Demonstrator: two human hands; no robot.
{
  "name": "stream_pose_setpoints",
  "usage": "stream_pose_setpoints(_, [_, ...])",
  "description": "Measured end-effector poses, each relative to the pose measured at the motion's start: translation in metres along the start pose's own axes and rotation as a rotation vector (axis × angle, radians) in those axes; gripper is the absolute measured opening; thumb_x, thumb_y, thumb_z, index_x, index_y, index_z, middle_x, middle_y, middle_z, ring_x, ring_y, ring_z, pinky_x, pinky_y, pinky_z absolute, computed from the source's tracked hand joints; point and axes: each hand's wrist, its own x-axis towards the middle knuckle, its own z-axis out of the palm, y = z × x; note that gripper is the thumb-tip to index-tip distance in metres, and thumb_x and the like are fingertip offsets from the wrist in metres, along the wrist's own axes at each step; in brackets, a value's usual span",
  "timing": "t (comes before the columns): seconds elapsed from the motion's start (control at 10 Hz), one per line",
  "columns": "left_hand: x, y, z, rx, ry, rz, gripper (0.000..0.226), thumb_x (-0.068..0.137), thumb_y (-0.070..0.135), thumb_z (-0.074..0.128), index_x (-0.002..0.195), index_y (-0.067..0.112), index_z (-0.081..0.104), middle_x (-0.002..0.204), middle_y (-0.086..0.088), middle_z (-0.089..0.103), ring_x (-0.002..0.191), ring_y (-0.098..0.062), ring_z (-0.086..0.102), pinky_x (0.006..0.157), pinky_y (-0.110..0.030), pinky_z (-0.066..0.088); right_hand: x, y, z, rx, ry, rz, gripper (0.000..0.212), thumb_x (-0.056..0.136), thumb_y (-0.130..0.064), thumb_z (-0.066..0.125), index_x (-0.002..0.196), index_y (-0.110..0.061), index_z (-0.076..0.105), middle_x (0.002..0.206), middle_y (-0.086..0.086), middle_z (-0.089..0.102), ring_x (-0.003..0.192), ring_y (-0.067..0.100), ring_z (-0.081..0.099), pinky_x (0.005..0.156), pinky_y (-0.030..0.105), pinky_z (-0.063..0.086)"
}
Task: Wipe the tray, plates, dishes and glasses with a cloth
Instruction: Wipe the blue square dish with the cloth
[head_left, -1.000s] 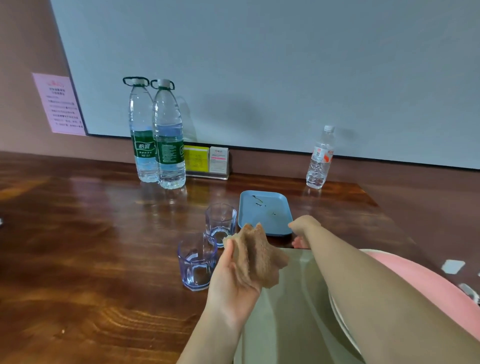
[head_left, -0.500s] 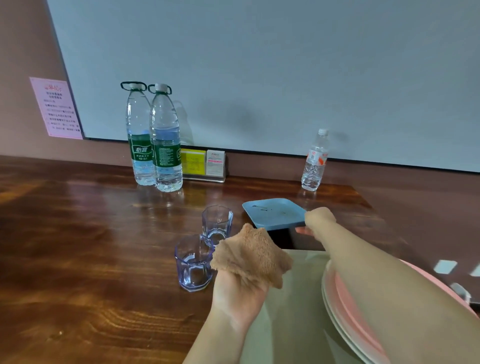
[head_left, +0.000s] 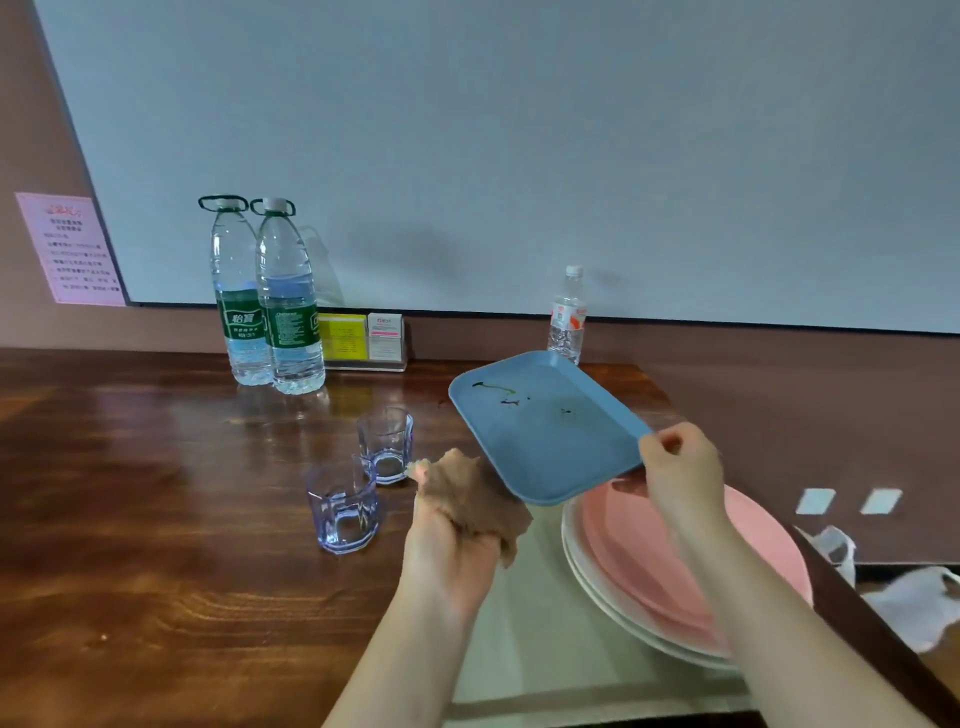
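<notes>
Left hand (head_left: 451, 540) gripping brown cloth (head_left: 475, 501), right hand (head_left: 681, 470) pinching corner of stained blue tray (head_left: 545, 431) tilted above glossy wooden table (head_left: 156, 519), two glasses (head_left: 343, 512) beside, stacked plates (head_left: 675, 571) below, water bottles (head_left: 283, 296) against grey wall panel (head_left: 519, 130).

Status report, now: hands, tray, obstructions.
Left hand grips brown cloth. Right hand pinches blue tray corner, tray lifted, tilted, stains showing. Nothing between cloth and tray.

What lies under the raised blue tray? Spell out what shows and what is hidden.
The right hand holds the blue tray tilted in the air. Below its near edge lie the pink plate, the white plates stacked beneath it, and the brown cloth. The tray hides the table behind.
</notes>
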Motion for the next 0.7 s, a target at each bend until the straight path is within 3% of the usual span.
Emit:
stream_pose_setpoints(0.1, [-0.014,-0.008,0.005,0.113,-0.060,0.001,0.040,0.099,0.037,0.040,0.124,0.010,0.055,0.119,-0.015,0.063,0.090,-0.036,0.063,0.070,-0.044,0.052,-0.027,0.019,-0.005,-0.007,0.091,-0.055,0.015,0.088,-0.008,0.049,0.074,-0.010,0.046,0.077,0.011,0.057,0.070,0.037,0.064,0.064,0.049,0.056])
stream_pose_setpoints(0.2, [-0.040,-0.020,0.008,0.277,-0.112,0.045,0.023,0.099,0.018,0.041,0.110,0.003,0.054,0.079,-0.014,0.068,0.060,-0.032,0.059,0.046,-0.033,0.045,-0.046,0.028,-0.003,0.033,0.223,-0.117,0.009,0.089,-0.008,0.049,0.080,-0.008,0.049,0.071,0.000,0.054,0.070,0.028,0.057,0.068,0.042,0.050])
stream_pose_setpoints(0.3, [-0.051,-0.030,0.010,0.374,-0.044,0.056,0.019,0.092,-0.008,0.041,0.098,0.002,0.056,0.078,-0.013,0.059,0.066,-0.023,0.054,0.056,-0.032,0.044,-0.061,0.031,0.002,0.094,0.298,-0.132,0.007,0.093,-0.012,0.049,0.088,-0.007,0.048,0.072,-0.006,0.052,0.073,0.023,0.050,0.063,0.027,0.031])
stream_pose_setpoints(0.4, [-0.051,-0.034,0.014,0.368,0.045,0.093,0.024,0.090,-0.013,0.040,0.093,0.004,0.056,0.079,-0.011,0.060,0.068,-0.019,0.054,0.065,-0.030,0.045,-0.070,0.033,0.011,0.193,0.205,-0.069,0.016,0.093,-0.021,0.053,0.103,-0.013,0.044,0.085,0.000,0.060,0.078,0.021,0.058,0.067,0.028,0.039])
stream_pose_setpoints(0.5, [-0.051,-0.036,0.013,0.395,0.087,0.108,0.022,0.091,-0.012,0.040,0.094,0.002,0.056,0.081,-0.014,0.061,0.071,-0.023,0.057,0.065,-0.031,0.046,-0.077,0.035,0.019,0.162,0.046,-0.040,0.045,0.090,-0.014,0.058,0.128,-0.010,0.033,0.103,0.002,0.058,0.086,0.020,0.059,0.073,0.030,0.046])
stream_pose_setpoints(0.6, [-0.048,-0.036,0.009,0.470,0.123,0.125,0.018,0.093,-0.007,0.040,0.099,0.001,0.055,0.088,-0.015,0.059,0.078,-0.026,0.055,0.066,-0.030,0.046,-0.077,0.033,0.022,0.088,-0.026,-0.033,0.056,0.091,-0.001,0.049,0.139,-0.008,0.021,0.109,0.002,0.050,0.094,0.025,0.054,0.079,0.031,0.042])
stream_pose_setpoints(0.7, [-0.045,-0.034,0.005,0.556,0.126,0.161,0.014,0.093,-0.005,0.039,0.095,0.002,0.051,0.087,-0.014,0.054,0.074,-0.023,0.050,0.060,-0.028,0.041,-0.074,0.031,0.022,0.077,-0.088,-0.017,0.055,0.090,0.007,0.037,0.139,-0.009,0.017,0.108,0.000,0.048,0.089,0.019,0.049,0.075,0.027,0.038])
